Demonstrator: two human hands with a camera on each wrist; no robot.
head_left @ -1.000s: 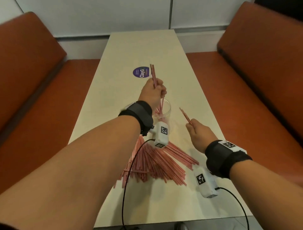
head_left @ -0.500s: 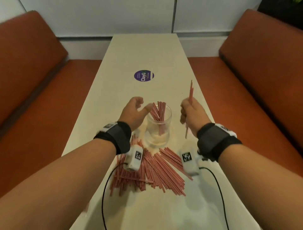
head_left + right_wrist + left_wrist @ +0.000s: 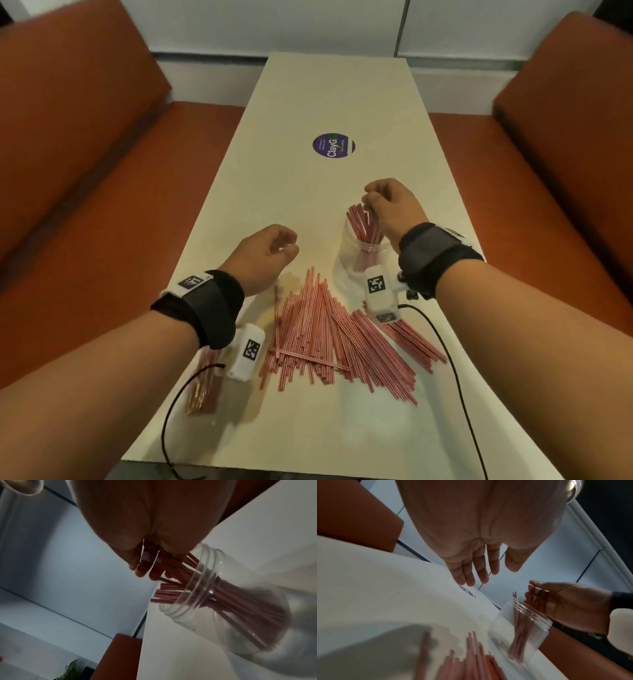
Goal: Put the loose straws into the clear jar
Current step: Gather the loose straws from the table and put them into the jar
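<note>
A person's right hand (image 3: 388,209) pinches straws (image 3: 173,562) over the clear jar (image 3: 352,260); the left hand (image 3: 263,255) hovers empty, fingers relaxed, above loose straws (image 3: 329,329) on the surface (image 3: 308,85).

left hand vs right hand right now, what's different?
The left hand holds nothing, fingers loosely spread in its wrist view; the right hand has fingers curled at the tops of straws in the clear jar. The left hand hangs over the table beside the loose straws; the right hand is over the jar's mouth. Both wear a black wrist strap with a camera.
</note>
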